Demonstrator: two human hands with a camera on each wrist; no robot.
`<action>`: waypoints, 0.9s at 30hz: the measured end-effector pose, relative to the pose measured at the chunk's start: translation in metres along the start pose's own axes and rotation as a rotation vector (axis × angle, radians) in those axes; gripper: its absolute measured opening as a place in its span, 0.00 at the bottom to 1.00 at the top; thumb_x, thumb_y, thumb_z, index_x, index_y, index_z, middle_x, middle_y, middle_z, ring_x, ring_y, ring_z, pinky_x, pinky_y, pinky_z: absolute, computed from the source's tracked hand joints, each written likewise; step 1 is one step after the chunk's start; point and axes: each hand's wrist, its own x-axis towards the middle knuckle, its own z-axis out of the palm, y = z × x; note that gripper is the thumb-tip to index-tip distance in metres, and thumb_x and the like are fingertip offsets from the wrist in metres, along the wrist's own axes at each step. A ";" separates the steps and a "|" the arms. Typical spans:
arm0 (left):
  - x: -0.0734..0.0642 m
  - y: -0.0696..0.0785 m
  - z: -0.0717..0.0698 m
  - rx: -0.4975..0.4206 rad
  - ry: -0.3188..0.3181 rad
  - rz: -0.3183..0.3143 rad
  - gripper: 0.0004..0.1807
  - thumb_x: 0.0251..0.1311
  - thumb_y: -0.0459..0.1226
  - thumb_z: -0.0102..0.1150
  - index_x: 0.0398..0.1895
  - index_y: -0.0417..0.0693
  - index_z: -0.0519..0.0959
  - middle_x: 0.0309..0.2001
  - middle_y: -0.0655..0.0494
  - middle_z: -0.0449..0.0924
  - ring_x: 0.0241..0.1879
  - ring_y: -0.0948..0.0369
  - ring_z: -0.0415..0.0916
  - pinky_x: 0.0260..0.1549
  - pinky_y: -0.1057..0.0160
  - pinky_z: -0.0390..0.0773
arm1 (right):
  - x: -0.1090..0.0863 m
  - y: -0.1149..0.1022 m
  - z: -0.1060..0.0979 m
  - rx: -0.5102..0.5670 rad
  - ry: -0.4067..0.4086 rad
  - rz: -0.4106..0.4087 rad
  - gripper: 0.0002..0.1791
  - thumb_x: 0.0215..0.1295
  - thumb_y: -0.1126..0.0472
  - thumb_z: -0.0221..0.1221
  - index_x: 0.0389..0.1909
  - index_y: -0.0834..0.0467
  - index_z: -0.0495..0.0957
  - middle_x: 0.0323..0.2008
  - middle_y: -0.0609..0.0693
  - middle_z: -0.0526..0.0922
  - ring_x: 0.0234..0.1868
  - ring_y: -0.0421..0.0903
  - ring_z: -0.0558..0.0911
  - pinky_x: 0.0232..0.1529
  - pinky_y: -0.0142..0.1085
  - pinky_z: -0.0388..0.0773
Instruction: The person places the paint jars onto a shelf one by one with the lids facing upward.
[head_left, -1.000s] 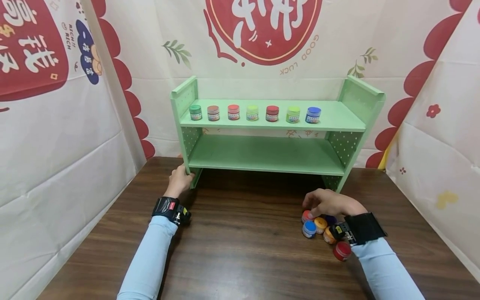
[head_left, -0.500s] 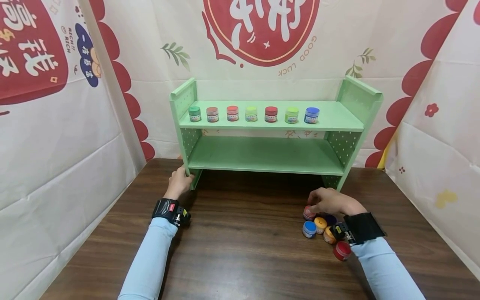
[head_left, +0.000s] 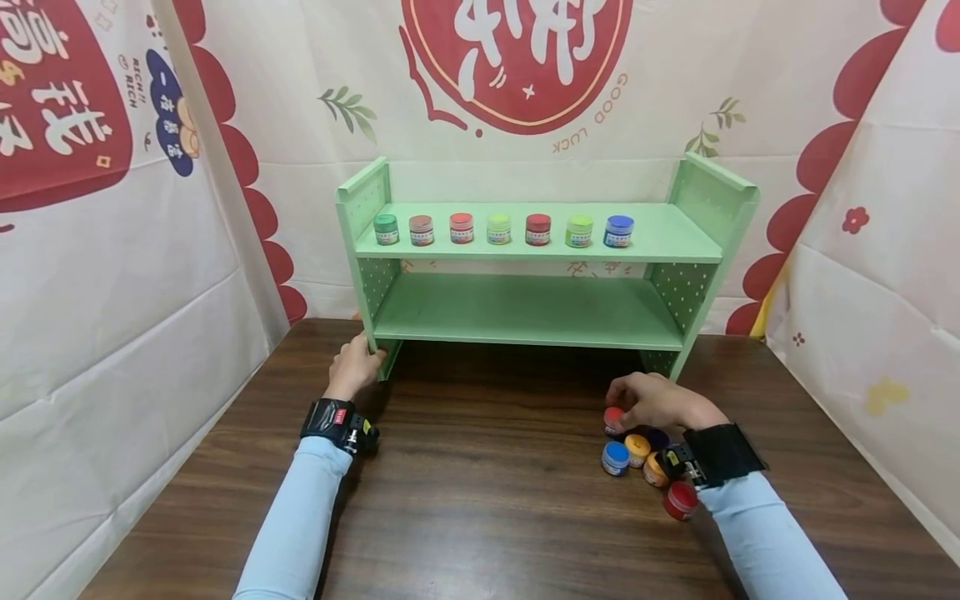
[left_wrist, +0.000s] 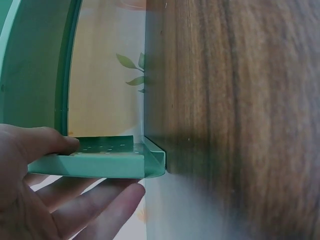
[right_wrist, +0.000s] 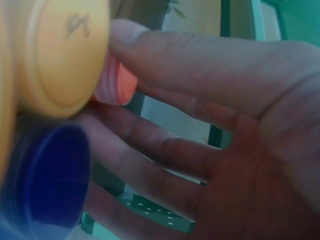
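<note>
My left hand (head_left: 352,367) grips the lower left side panel of a light green two-tier shelf (head_left: 525,310). In the left wrist view the thumb lies inside the green panel (left_wrist: 100,166) and the fingers pass behind it. My right hand (head_left: 660,402) pinches a small paint jar with a coral-red lid (head_left: 613,420) between thumb and fingers, on the table before the shelf's right end. Close by this hand are a blue-lidded jar (head_left: 615,458), a yellow-orange-lidded jar (right_wrist: 72,55), a dark blue-lidded jar (right_wrist: 55,180), another orange jar (head_left: 655,470) and a red jar (head_left: 681,501).
Several small jars stand in a row on the upper tier, from a dark green one (head_left: 386,229) at left to a blue one (head_left: 618,232). The lower tier carries nothing. Printed cloth (head_left: 300,192) hangs behind and on both sides of the brown wooden table (head_left: 465,467).
The coral-lidded jar has shifted slightly toward the shelf with my right hand, away from the blue-lidded jar. My left hand keeps its grip on the panel. The head view has shifted a little.
</note>
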 end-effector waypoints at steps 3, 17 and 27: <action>0.001 -0.001 0.001 -0.029 0.011 0.035 0.08 0.69 0.39 0.55 0.37 0.45 0.70 0.31 0.47 0.72 0.42 0.45 0.75 0.46 0.40 0.75 | 0.001 -0.001 0.001 -0.006 0.001 -0.005 0.20 0.61 0.67 0.70 0.53 0.64 0.79 0.42 0.55 0.84 0.39 0.48 0.79 0.41 0.41 0.79; 0.003 -0.002 0.003 -0.067 0.026 0.056 0.07 0.67 0.37 0.55 0.37 0.43 0.71 0.31 0.48 0.71 0.43 0.46 0.74 0.51 0.39 0.74 | 0.002 0.000 0.003 -0.012 0.009 -0.013 0.13 0.65 0.68 0.66 0.49 0.61 0.79 0.38 0.53 0.82 0.36 0.46 0.77 0.38 0.38 0.76; 0.004 -0.002 0.004 -0.055 0.023 0.061 0.07 0.68 0.37 0.55 0.35 0.45 0.69 0.28 0.52 0.67 0.39 0.48 0.73 0.49 0.41 0.73 | 0.001 0.002 0.002 0.006 -0.014 -0.012 0.18 0.68 0.71 0.56 0.58 0.69 0.76 0.42 0.57 0.83 0.38 0.47 0.78 0.40 0.39 0.77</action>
